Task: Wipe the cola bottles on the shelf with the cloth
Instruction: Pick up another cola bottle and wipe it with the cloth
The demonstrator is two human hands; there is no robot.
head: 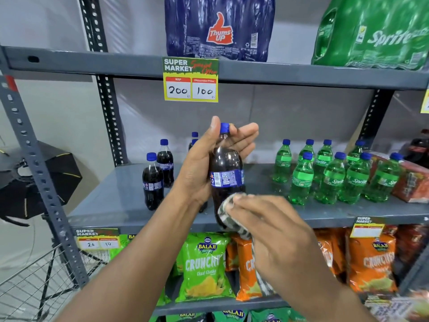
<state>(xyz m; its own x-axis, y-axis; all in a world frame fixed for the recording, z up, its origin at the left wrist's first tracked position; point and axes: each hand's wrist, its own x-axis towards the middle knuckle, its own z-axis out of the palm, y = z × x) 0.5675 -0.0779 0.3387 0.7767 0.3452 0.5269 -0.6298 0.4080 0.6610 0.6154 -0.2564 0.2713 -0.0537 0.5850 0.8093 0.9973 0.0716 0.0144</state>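
Head view: left hand (199, 163) held a cola bottle (226, 180) upright in front of the grey shelf (111, 201), thumb up beside the blue cap, fingers (243, 138) curled round the neck from behind; bottle was dark, w/ a blue label band & barcode. Right hand (276, 231) pressed a crumpled grey-and-white cloth (228, 213) against the bottle's lower part, fingers closed on the cloth, its tail hanging down below the hand. More cola bottles (153, 182) stood on the shelf to the left, green Sprite bottles (329, 177) to the right, approx. same height.
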